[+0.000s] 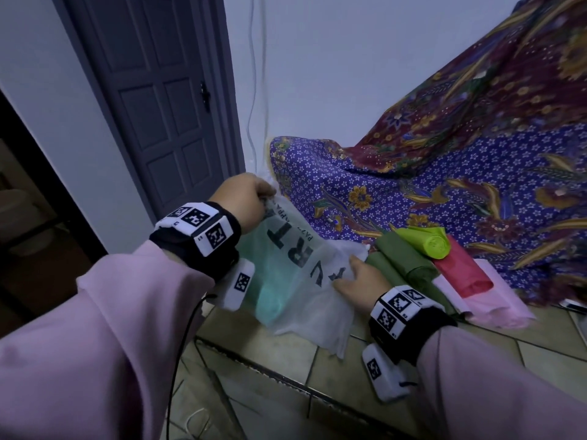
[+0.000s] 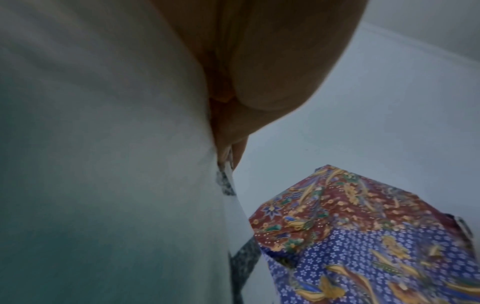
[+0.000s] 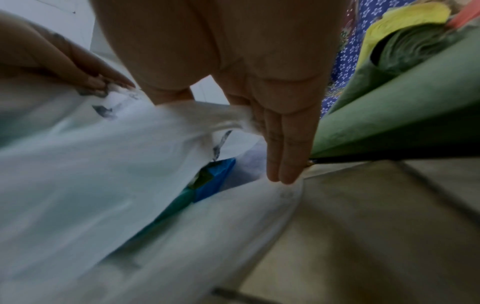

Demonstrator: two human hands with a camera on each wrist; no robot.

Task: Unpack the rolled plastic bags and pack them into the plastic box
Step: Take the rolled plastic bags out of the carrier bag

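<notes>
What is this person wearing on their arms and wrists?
Both arms are in loose pale pink sleeves. Each wrist carries a black band topped with white blocks printed with black-and-white square codes: left wrist, right wrist. A white code-marked box hangs under each band, and a thin black cable trails from the left one. The hands are bare.

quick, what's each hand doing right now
Left hand: pinching the top edge of the white carrier bag.
Right hand: gripping the same bag's other edge, outer fingers straight.

Head view looks down from above; wrist views sit close, all sharing the white bag (image 1: pixel 295 281).
</notes>
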